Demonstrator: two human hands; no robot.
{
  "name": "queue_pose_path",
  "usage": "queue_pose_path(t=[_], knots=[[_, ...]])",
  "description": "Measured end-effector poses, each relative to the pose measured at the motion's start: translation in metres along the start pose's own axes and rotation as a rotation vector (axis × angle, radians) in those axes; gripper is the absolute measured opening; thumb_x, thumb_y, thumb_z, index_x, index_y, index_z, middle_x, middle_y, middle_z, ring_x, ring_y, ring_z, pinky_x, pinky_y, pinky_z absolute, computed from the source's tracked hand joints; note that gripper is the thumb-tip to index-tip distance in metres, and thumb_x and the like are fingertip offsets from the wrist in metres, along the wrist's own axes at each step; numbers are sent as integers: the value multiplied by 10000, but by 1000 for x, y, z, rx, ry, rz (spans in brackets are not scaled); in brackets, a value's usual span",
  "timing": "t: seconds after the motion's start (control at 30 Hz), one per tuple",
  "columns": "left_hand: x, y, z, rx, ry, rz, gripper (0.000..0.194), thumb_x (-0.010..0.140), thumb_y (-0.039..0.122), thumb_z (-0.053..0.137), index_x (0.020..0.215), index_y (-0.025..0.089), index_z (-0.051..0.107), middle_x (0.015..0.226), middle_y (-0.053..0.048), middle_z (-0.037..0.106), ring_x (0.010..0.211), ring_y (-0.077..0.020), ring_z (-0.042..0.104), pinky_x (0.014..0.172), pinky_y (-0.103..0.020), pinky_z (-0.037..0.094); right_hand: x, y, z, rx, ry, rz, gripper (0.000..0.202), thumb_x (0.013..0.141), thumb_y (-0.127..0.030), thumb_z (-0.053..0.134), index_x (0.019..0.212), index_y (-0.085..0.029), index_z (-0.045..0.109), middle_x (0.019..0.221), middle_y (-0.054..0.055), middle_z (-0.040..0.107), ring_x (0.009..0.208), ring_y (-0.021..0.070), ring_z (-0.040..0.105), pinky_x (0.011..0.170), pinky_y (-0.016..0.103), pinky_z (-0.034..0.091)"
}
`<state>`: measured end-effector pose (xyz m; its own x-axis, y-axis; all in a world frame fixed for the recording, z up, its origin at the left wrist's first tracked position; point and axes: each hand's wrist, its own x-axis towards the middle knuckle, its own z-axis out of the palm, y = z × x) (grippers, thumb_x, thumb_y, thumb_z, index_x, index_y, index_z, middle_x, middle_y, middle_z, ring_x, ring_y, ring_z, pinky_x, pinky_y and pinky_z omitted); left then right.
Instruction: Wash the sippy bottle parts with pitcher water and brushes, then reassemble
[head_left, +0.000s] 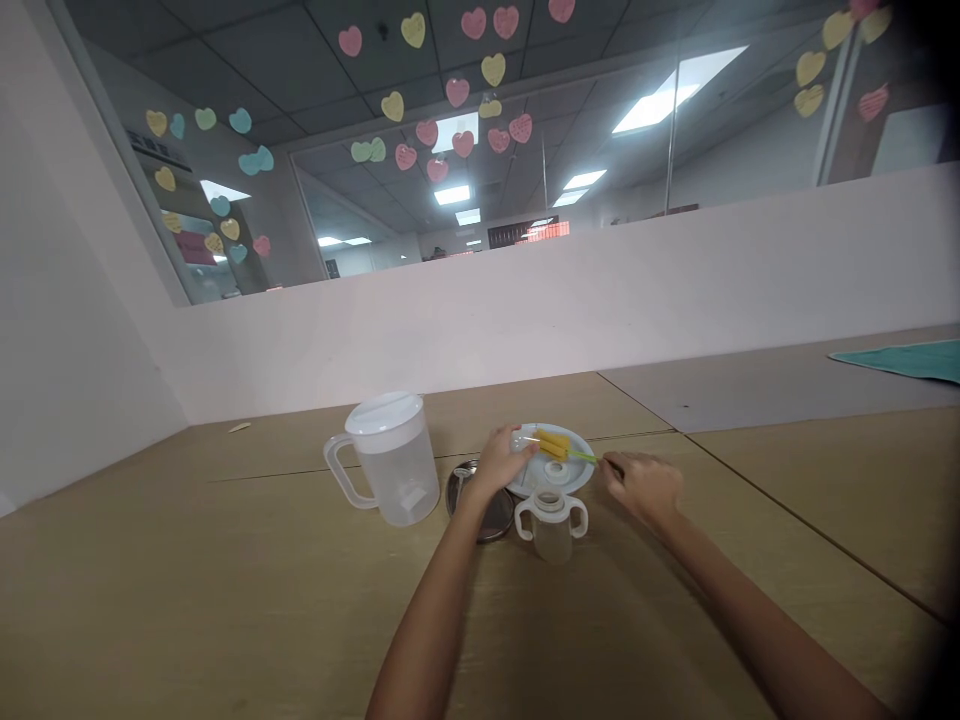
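Note:
My right hand [645, 485] is closed round the handle of a brush with a yellow sponge head [553, 445] and a thin green stem. Above a white plate [581, 478], my left hand [504, 460] holds a small clear item [523, 438] at the sponge's left end; its exact shape is hard to make out. A white ring-shaped part [556, 472] lies on the plate. Just in front stands an open clear cup with two white handles [553, 535]. Partly under my left hand is a dark round tray [495, 520] with a small whitish item [462, 474] on it.
A large translucent pitcher with a white lid [397, 465] stands left of the tray, its handle pointing left. A teal cloth [907, 360] lies at the far right. Behind the wooden table [225, 580] rises a white wall [450, 330] with a window above.

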<state>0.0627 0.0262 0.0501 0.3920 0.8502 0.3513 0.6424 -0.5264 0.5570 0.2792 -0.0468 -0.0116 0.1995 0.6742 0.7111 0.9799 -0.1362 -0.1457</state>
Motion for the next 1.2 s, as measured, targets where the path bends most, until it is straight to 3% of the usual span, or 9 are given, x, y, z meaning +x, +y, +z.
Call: queue_pose_path(t=[0.13, 0.33, 0.53, 0.73, 0.8, 0.9, 1.0, 1.1, 1.2], knots=[[4, 2, -4, -167, 161, 131, 474, 717, 219, 614, 1174, 180, 498, 1149, -81, 509, 1071, -161, 485, 929, -277, 403, -2, 3, 7, 65, 96, -11, 273, 812, -355, 458, 757, -239, 698, 713, 1, 696, 610, 124, 571, 513, 239, 203], [0, 17, -10, -296, 242, 222, 508, 650, 28, 569, 1118, 224, 548, 1182, -66, 466, 1088, -164, 466, 824, -258, 469, -4, 4, 12, 169, 337, -108, 275, 839, -338, 461, 774, -208, 694, 724, 6, 703, 609, 114, 584, 549, 223, 279], [-5, 30, -22, -222, 229, 233, 331, 695, 123, 592, 1013, 217, 610, 1083, -33, 594, 988, -159, 525, 784, -260, 460, -5, 1, 9, 223, 431, -213, 219, 826, -292, 500, 747, -206, 685, 670, -4, 688, 583, 108, 583, 570, 222, 322], [-10, 38, -29, -233, 118, 173, 327, 780, 286, 546, 1094, 197, 568, 1073, -48, 617, 885, -138, 566, 698, -224, 459, -6, -2, 6, 304, 510, -229, 196, 827, -258, 499, 781, -177, 672, 718, 20, 692, 624, 113, 600, 604, 216, 363], [-12, 41, -31, -142, 107, 140, 337, 806, 369, 507, 1080, 184, 572, 998, -52, 641, 825, -138, 581, 692, -231, 449, -6, -2, 6, 306, 512, -248, 194, 827, -250, 495, 784, -174, 669, 711, 24, 687, 622, 111, 595, 607, 217, 364], [-17, 47, -35, 137, 90, 32, 458, 837, 514, 381, 820, 138, 643, 746, -75, 652, 693, -169, 582, 647, -266, 418, -7, -3, 5, 302, 480, -341, 197, 829, -235, 485, 757, -172, 658, 672, 24, 669, 602, 108, 569, 599, 224, 351], [-21, 51, -40, 283, 30, -56, 630, 850, 584, 235, 593, 140, 602, 555, -75, 586, 596, -179, 560, 577, -269, 375, -9, -4, 4, 295, 460, -411, 200, 836, -221, 469, 763, -162, 646, 664, 29, 654, 594, 110, 544, 596, 229, 342], [-21, 50, -44, 252, 30, -69, 602, 841, 593, 248, 648, 148, 605, 567, -60, 588, 617, -180, 561, 567, -259, 367, -10, -6, 3, 288, 460, -408, 194, 839, -208, 460, 782, -155, 638, 668, 29, 650, 591, 113, 535, 589, 232, 333], [-19, 46, -46, 127, 19, 64, 394, 802, 518, 436, 875, 171, 607, 795, -43, 642, 749, -174, 575, 639, -253, 402, -10, -5, 5, 272, 460, -377, 194, 841, -210, 454, 790, -160, 634, 684, 30, 657, 601, 115, 541, 582, 233, 324]])
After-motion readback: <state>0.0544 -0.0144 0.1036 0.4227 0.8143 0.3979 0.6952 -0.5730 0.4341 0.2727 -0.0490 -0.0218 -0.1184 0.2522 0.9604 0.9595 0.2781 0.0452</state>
